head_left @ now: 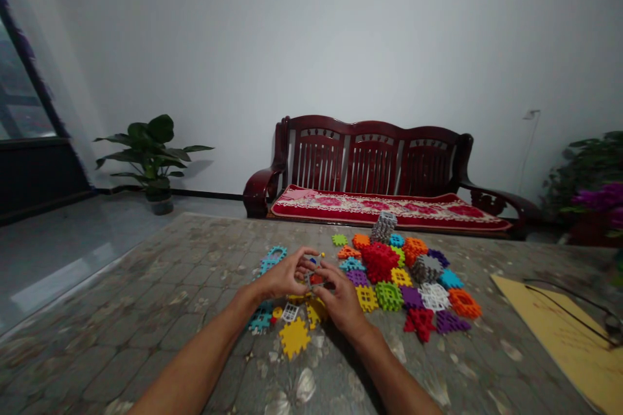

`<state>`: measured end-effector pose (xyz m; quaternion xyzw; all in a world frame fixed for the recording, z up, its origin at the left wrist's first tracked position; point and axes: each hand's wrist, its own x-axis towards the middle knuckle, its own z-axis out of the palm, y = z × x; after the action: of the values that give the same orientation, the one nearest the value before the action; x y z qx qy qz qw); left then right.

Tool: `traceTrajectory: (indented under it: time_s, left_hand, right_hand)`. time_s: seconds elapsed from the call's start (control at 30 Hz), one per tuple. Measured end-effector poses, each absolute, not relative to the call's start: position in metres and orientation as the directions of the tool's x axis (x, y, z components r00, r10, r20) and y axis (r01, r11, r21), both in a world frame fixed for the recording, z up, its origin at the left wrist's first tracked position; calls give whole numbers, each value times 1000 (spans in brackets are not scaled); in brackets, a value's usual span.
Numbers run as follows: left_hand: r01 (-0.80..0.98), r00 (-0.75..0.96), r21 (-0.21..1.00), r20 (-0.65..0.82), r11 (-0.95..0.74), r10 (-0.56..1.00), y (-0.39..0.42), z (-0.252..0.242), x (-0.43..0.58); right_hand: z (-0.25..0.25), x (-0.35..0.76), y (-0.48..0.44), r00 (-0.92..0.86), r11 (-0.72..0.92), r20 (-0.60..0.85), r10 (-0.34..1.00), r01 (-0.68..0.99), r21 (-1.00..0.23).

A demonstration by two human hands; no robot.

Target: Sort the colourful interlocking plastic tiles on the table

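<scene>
Above the near middle of the table, my left hand [287, 272] and my right hand [339, 292] face each other with fingers curled around a small grey interlocking building piece [308, 280]. Bits of red and blue show between the fingers, but their shape is mostly hidden. Just below the hands lie a flat yellow toothed piece [294, 338], a white window-grid piece [291, 312] and another yellow piece [315, 314] partly covered by my right hand. Teal toothed pieces [261, 316] lie beside my left wrist, and a light blue arched piece [276, 253] is behind it.
Right of my hands spread several stacks of toothed pieces, among them a red pile [381, 263], a green stack [389, 296] and a tall grey stack [384, 227]. A yellow sheet [549, 337] with a black cable lies at right. Behind the table stands a wooden bench [370, 162].
</scene>
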<state>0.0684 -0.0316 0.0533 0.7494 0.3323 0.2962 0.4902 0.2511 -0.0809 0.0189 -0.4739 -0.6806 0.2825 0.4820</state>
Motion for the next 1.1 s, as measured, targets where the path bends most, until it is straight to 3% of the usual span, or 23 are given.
traceTrajectory:
  time_s: [0.33, 0.6, 0.7, 0.8, 0.9, 1.0, 1.1]
  left_hand:
    - [195, 588, 959, 55, -207, 807, -52, 54, 52]
    - [162, 560, 966, 79, -203, 824, -61, 59, 53]
    - [122, 392, 974, 129, -190, 911, -55, 58, 43]
    - [134, 52, 966, 214, -219, 975, -44, 48, 23]
    - [164, -264, 957, 276, -239, 924, -32, 33, -1]
    - [208, -417, 956, 278, -207, 865, -25, 20, -18]
    - [267, -459, 954, 251, -137, 853, -22, 13, -25]
  right_hand:
    - [45, 251, -89, -374, 539, 396, 839, 476, -695]
    - [58, 253, -97, -330, 495, 368, 869, 571, -655]
    - [69, 269, -89, -236, 448, 382, 893, 532, -719]
    - [89, 300, -69, -81, 386, 400, 913, 487, -783]
    - [107, 343, -38, 84, 344, 432, 898, 479, -808]
    - [116, 389, -4, 216, 283, 440, 872, 511, -812]
    - [114, 427, 26, 302, 202, 445, 843, 589, -783]
